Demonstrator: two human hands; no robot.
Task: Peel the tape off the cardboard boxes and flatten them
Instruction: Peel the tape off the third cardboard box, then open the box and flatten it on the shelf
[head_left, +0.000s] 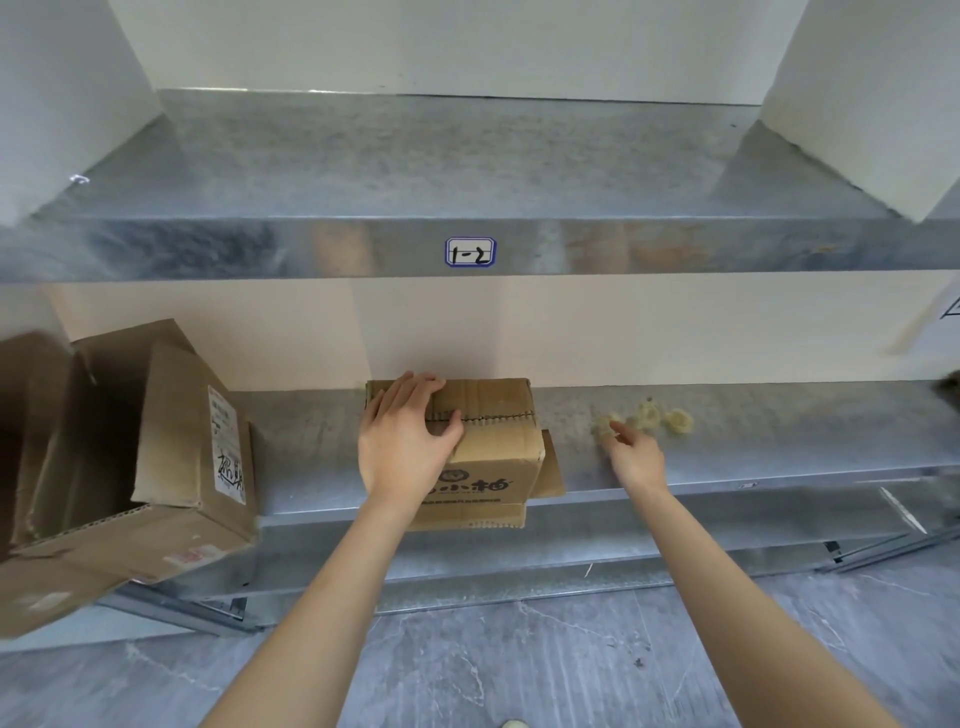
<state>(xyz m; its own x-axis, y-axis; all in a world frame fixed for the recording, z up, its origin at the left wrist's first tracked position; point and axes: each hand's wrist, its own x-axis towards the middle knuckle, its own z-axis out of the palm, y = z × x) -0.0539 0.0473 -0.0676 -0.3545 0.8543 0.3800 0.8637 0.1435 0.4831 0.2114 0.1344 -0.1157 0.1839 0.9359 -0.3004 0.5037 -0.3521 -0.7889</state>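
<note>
A small brown cardboard box with dark printed characters on its front sits on the lower metal shelf. My left hand lies on the box's top left, fingers over the closed flaps and thumb hooked over the front edge. To the right, my right hand reaches toward several crumpled balls of yellowish tape on the shelf. Its fingertips are at the nearest ball; whether they pinch it is unclear.
A larger open cardboard box with white labels lies on its side at the shelf's left end, overhanging the edge. An upper metal shelf carries a label reading 1-2. Grey marbled floor is below.
</note>
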